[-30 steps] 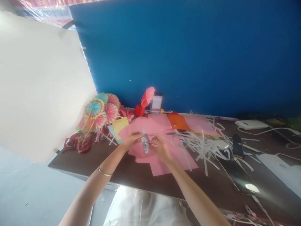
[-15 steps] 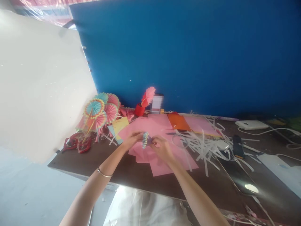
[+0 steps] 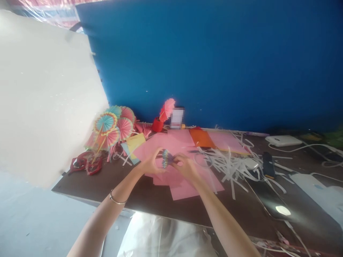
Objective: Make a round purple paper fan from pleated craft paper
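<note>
A small pleated paper fan (image 3: 167,158), bluish with pale yellow, is spread a little above the pink paper sheets (image 3: 184,191). My right hand (image 3: 185,167) pinches its gathered end between thumb and fingertips. On the other side, my left hand (image 3: 153,162) curves in a C around the flared edge, thumb below and fingers above, held apart. Whether a left fingertip touches the pleats is hard to tell.
Finished round paper fans (image 3: 106,123) cluster at the left, beside a red-handled tool (image 3: 93,166). White paper strips (image 3: 227,162) heap on the right, near a dark phone or tablet (image 3: 268,200). A red tape roll (image 3: 157,124) stands at the back, with a blue wall (image 3: 214,64) behind.
The pleated fan has turned so its flared edge faces my left hand. The left fingers, earlier close together at its edge, have spread apart around it. My right hand keeps its pinch.
</note>
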A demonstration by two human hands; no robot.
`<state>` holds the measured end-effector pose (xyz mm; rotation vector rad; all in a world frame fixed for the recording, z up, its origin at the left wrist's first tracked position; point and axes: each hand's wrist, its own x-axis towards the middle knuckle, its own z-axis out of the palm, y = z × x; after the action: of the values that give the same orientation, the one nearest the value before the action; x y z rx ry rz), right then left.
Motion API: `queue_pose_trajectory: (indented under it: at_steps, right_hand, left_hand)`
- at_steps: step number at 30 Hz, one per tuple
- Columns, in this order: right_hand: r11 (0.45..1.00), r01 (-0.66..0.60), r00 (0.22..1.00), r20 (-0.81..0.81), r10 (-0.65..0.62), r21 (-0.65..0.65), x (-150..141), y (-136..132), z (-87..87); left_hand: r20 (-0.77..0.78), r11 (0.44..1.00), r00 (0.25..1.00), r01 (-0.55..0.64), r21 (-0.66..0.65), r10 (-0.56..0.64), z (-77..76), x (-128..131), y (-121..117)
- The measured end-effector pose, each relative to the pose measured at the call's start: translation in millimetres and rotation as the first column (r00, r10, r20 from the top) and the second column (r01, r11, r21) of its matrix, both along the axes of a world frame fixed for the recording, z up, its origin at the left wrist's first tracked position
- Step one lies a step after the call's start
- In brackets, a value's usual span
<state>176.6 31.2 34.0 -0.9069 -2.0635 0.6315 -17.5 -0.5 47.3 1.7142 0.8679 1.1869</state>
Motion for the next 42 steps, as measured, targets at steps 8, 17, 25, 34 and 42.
queue_pose_trajectory:
  at_steps: [8, 17, 25, 34, 42]
  right_hand:
    - [0.993, -0.038, 0.999, 0.003, 0.039, -0.108, 4, -1, 3.4]
    - [0.984, -0.07, 0.987, -0.156, 0.044, -0.163, -1, -2, -1.1]
    - [0.938, -0.122, 0.95, -0.312, 0.015, -0.326, -1, -3, 8.0]
    - [0.813, -0.322, 0.891, -0.444, 0.088, -0.484, 0, -6, 11.0]
    - [0.718, -0.363, 0.859, -0.511, 0.013, -0.594, -2, -9, 12.3]
  left_hand:
    - [-0.034, 0.999, 0.999, -0.007, 0.051, 0.009, 7.4, 0, -1]
    - [0.168, 0.988, 0.979, -0.101, -0.113, 0.119, -1.7, 0, 8]
    - [0.323, 0.976, 0.94, -0.038, -0.214, 0.107, 2.2, -4, 10]
    - [0.411, 0.98, 0.902, -0.051, -0.194, 0.128, -6.5, 2, 17]
    - [0.428, 0.961, 0.879, -0.105, -0.254, 0.209, -12.1, 9, 19]
